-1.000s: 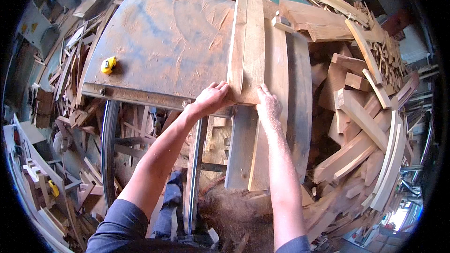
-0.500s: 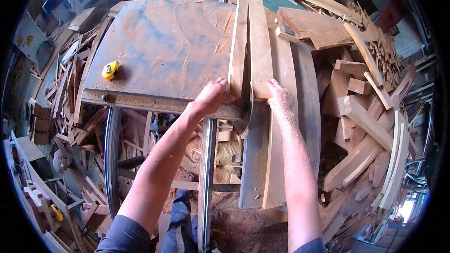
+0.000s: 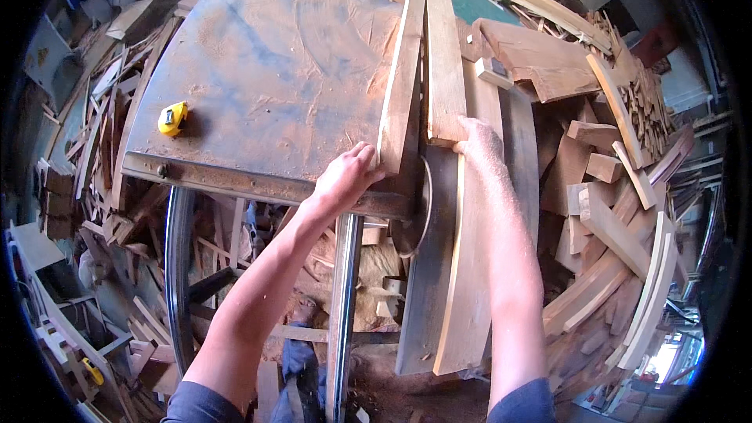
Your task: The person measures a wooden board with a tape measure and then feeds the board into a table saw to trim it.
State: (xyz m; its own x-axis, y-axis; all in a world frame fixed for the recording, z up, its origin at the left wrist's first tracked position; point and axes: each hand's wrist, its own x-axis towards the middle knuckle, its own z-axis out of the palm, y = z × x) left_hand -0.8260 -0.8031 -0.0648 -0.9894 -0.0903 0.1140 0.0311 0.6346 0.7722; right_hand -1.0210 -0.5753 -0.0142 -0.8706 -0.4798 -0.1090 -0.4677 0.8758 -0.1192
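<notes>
Two long pale wooden boards lie side by side on the saw table [image 3: 258, 70], with a narrow gap between them. My left hand [image 3: 345, 176] is closed on the near end of the left board [image 3: 402, 78]. My right hand [image 3: 479, 142] grips the near end of the right board [image 3: 445, 63], its fingers on the end and right side. Sawdust coats my right forearm. A round saw blade [image 3: 415, 227] shows between the boards' near ends, close to the right of my left hand. Whether it is spinning I cannot tell.
A yellow tape measure [image 3: 173, 118] sits on the table's left. Right of the blade runs a long wooden plank [image 3: 466, 274], with a small block [image 3: 493, 72] near its far end. Offcuts [image 3: 619, 227] are heaped at the right; more scrap wood [image 3: 90, 157] lies left.
The two boards have parted slightly at their near ends, and my right hand has shifted farther from my left. More of the blade's rim shows. The view has shifted a little.
</notes>
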